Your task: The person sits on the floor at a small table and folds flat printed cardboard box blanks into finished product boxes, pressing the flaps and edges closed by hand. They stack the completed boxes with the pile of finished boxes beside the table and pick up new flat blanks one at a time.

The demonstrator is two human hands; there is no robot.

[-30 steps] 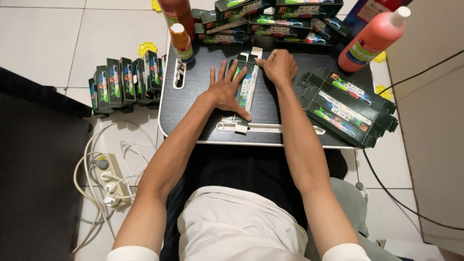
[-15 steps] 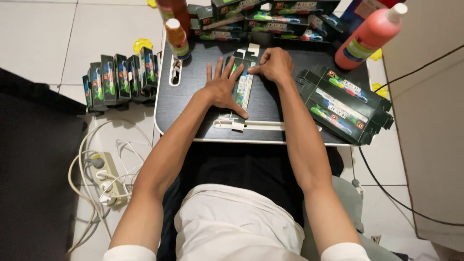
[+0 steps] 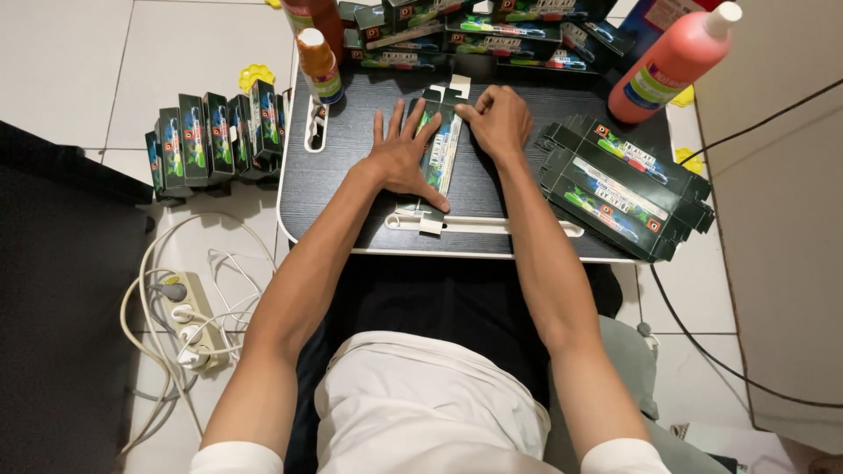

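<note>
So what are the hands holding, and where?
A flat, unfolded green box lying on the black table. The left hand presses flat on its left side; the right hand pinches its upper right edge.

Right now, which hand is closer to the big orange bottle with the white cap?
Right. The right hand rests on the flat carton's top end, toward the orange bottle; the left hand lies farther away.

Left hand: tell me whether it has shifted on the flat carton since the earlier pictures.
No. The left hand lies spread on the flat carton, as far from the table's slot as before.
</note>
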